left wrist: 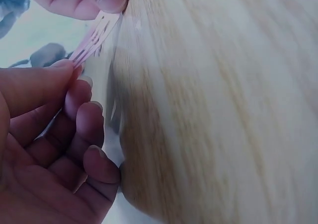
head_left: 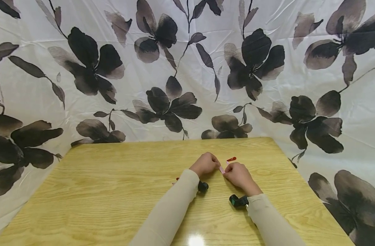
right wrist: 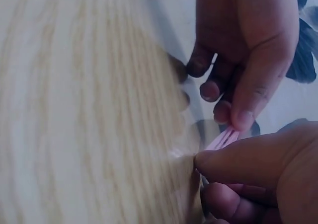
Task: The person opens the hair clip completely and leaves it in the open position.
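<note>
A pink snap hair clip (head_left: 222, 169) spans the gap between both hands over the table's right half. My left hand (head_left: 206, 164) pinches one end of it between thumb and fingertip. The other end is gripped by the thumb and fingers of my right hand (head_left: 239, 176). Slots along the slim clip (left wrist: 94, 37) show in the left wrist view. Seen from the right wrist, the same clip (right wrist: 224, 138) is partly covered by fingertips. Just beyond the right hand lies a red hair clip (head_left: 232, 159), with a bit of pink (head_left: 227, 163) beside it.
Left of the left forearm, a small red piece (head_left: 177, 178) and a pink one (head_left: 174, 183) peek out, mostly hidden by the sleeve. The wooden table (head_left: 98, 191) reaches back to a floral cloth (head_left: 187, 68). Black wrist cameras hang below both wrists.
</note>
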The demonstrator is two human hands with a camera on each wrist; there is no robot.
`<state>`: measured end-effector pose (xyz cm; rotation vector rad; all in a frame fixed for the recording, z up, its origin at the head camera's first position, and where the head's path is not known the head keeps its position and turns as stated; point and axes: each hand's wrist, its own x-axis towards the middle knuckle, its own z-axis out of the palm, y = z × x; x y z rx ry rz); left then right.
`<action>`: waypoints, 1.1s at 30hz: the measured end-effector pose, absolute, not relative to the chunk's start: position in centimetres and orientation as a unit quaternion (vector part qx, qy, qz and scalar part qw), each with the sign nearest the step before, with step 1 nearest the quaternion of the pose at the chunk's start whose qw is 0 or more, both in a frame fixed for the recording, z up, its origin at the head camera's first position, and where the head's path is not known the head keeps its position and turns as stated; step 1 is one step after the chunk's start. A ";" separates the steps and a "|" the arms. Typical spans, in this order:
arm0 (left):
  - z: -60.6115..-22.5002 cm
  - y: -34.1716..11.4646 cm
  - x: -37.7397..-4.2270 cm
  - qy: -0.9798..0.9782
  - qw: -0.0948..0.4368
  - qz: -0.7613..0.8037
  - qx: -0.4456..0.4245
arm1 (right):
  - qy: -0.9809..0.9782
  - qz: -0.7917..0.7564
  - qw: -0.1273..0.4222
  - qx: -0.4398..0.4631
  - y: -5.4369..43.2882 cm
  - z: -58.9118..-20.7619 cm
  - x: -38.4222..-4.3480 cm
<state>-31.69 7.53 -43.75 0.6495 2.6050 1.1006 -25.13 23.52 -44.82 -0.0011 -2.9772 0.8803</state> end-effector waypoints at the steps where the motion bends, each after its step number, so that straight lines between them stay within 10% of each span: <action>1: -43.8 7.5 -31.7 0.891 0.119 0.379 0.222 | -0.957 0.288 0.018 0.000 23.6 -44.8 -25.2; 33: -43.2 4.0 -31.5 0.832 0.170 0.497 0.178 | -0.858 0.510 0.024 -0.056 22.8 -43.2 -25.7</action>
